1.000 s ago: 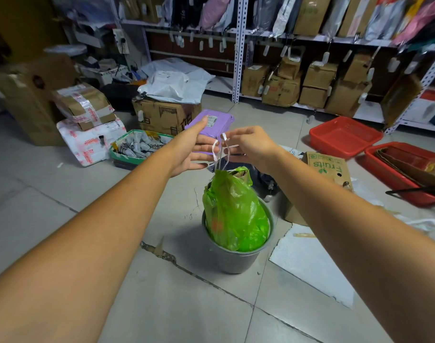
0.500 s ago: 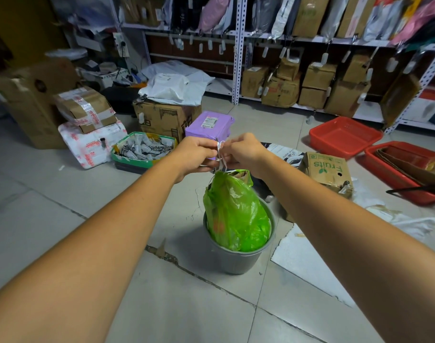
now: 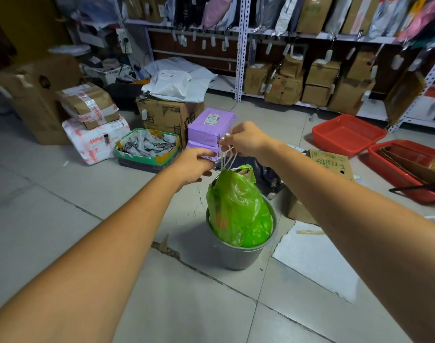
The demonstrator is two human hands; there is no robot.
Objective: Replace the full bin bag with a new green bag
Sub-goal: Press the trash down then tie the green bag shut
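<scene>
A full green bin bag stands in a grey bin on the tiled floor, its top gathered and brown paper showing at the neck. White drawstrings rise from the neck. My right hand pinches the strings from above. My left hand grips them lower down, to the left of the neck. Both arms reach forward over the floor. No second green bag is in view.
Behind the bin sit purple parcels, a green tray of small packets and a cardboard box. A fruits box and red baskets lie to the right, a white sheet beside the bin. Shelving lines the back.
My hands came together at the bag's neck, then parted again: the right one has risen with the strings and the left has dropped slightly. The view has shifted a little.
</scene>
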